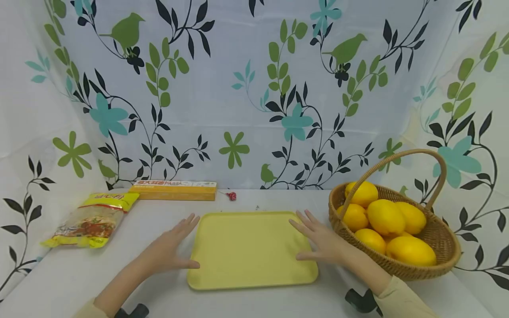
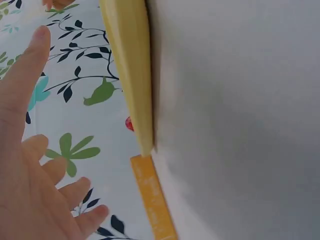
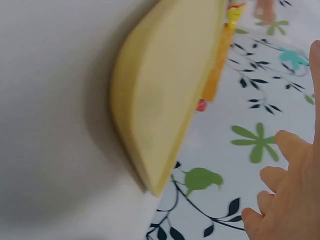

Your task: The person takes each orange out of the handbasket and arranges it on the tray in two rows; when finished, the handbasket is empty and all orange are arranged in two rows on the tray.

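A yellow rectangular tray [image 1: 254, 251] lies flat on the white table in the head view, bare on top. My left hand [image 1: 169, 249] hovers at its left edge, fingers spread and holding nothing. Over the tray's right side, my right hand [image 1: 324, 243] is likewise spread with nothing in it. In the left wrist view the left hand [image 2: 40, 185] shows apart from the tray's side [image 2: 132, 65]. The right wrist view has the right hand [image 3: 290, 185] clear of the tray [image 3: 160, 100] too.
A wicker basket [image 1: 451, 247] of lemons [image 1: 385, 217] with a tall arched handle stands at the right. Leftward lies a yellow-ended food packet [image 1: 91, 221]. Behind are a long orange box [image 1: 172, 191] and a small red item [image 1: 232, 196], before a patterned cloth [image 1: 199, 110].
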The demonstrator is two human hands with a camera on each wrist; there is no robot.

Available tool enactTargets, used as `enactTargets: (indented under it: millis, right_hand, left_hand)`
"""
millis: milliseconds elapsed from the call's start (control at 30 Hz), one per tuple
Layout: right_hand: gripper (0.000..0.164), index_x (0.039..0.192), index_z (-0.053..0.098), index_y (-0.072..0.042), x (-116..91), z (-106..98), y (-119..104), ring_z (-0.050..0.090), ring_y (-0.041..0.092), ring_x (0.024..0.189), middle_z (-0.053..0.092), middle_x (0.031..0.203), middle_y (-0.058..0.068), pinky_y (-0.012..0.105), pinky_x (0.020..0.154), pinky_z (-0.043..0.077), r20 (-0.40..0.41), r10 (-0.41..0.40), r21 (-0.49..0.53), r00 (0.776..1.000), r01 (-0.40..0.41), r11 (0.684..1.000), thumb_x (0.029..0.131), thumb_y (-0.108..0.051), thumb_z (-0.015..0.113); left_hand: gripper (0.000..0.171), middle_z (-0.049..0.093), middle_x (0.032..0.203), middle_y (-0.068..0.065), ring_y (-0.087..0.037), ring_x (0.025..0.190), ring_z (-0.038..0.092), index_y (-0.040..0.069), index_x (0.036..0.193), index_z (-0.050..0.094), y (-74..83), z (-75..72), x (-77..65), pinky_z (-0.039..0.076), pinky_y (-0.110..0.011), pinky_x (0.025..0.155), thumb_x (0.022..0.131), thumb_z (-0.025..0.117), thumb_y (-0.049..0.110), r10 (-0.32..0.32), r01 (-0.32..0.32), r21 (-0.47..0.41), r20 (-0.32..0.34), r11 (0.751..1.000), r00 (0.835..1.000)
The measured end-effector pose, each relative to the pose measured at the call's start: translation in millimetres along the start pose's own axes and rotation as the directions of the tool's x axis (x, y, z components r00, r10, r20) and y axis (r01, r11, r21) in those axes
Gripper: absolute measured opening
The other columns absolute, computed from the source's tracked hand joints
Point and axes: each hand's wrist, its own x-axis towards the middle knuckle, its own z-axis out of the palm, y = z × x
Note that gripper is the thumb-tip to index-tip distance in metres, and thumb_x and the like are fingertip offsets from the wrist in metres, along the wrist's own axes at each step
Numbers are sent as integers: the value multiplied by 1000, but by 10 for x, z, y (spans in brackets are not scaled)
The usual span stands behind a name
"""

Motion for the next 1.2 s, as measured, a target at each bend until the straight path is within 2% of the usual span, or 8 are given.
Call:
enactTargets:
  millis: [167,333,467,600,700,800,1033,1200]
  right_hand:
    - [82,144,18,-25,-74,-190,-110,3,25,133,8,148,-3,58,101,17,-8,44,123,999,-43,991,78,-51,60]
    - [77,142,27,-18,-115,-418,-131,20,22,131,24,144,-1,49,103,20,-57,61,183,997,-50,982,80,-52,58]
    - [59,131,45,-10,-174,-575,-70,49,16,112,48,130,2,39,94,40,-159,2,259,987,40,965,80,-33,66]
    - [37,109,60,-3,-292,-728,29,63,13,81,65,99,5,27,70,53,-360,-121,267,925,226,937,74,0,71]
    - [33,100,62,2,-417,-887,115,63,10,76,66,87,8,20,65,53,-469,-114,239,876,250,938,70,15,67]
    - [27,98,60,6,-555,-1048,195,62,8,77,66,85,10,16,68,51,-517,-6,289,856,181,940,74,17,61]
    - [20,105,62,-4,-794,-1065,806,61,7,83,65,96,3,9,70,47,-535,291,337,793,-115,934,87,-11,59]
    - [28,105,61,-2,-786,-1254,585,53,-7,78,61,92,-13,5,66,43,-494,445,351,747,-297,888,87,-24,59]
  left_hand:
    - [104,26,141,-19,-39,121,35,2,140,25,-76,70,-69,34,-51,95,63,72,54,-74,94,-188,112,978,991]
    - [89,34,134,-26,-45,102,50,-4,134,35,-175,64,-113,46,-51,82,67,76,38,-12,74,-325,188,943,982]
    - [82,38,130,-28,-45,101,50,-6,130,41,-230,78,-131,47,-48,81,67,77,33,36,45,-371,209,928,977]
    - [79,41,129,-27,-45,104,49,-7,127,43,-253,107,-156,48,-46,81,67,78,31,66,27,-412,209,911,976]
    - [81,41,129,-26,-44,107,47,-7,128,42,-252,119,-160,47,-45,83,66,78,32,62,29,-428,197,903,978]
    - [85,39,131,-25,-42,110,45,-7,129,41,-245,138,-157,46,-44,85,65,78,33,46,39,-429,187,902,981]
    - [87,38,133,-24,-41,114,42,-7,130,39,-229,171,-121,44,-44,87,64,78,34,58,30,-428,191,903,980]
    - [88,37,133,-25,-41,113,43,-8,130,38,-225,178,-108,44,-45,87,65,78,34,63,31,-423,206,906,976]
